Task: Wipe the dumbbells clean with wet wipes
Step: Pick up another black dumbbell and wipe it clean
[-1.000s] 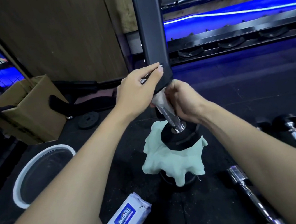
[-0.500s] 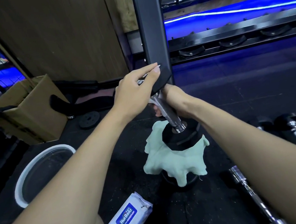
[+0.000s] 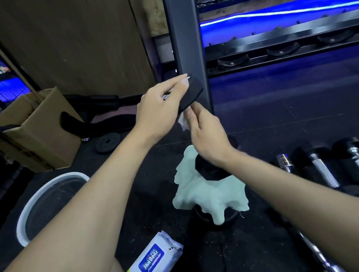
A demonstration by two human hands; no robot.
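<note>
The dumbbell (image 3: 191,93) stands on end on the floor, tilted, its upper black head just in front of the dark post (image 3: 184,32) and its lower head (image 3: 210,169) sitting on a pale green cloth (image 3: 206,194). Its long axis runs from that cloth up and away toward the post. The left hand (image 3: 159,113) steadies the upper head from the top, fingers laid almost straight along its rim, a flat and fairly wide grip. The right hand (image 3: 206,132) is the nearer to the bar: it is wrapped narrowly round a white wet wipe (image 3: 183,122) just under the upper head, hiding the bar, so the next stroke would probably go down the axis toward the cloth. More dumbbells (image 3: 329,168) lie at the right edge of the floor. The wipes pack (image 3: 153,264) lies near the front edge. A white-rimmed basin (image 3: 35,206) at the left looks dark inside, contents unclear; the cardboard box (image 3: 34,130) behind it holds a long stick and something dark.
</note>
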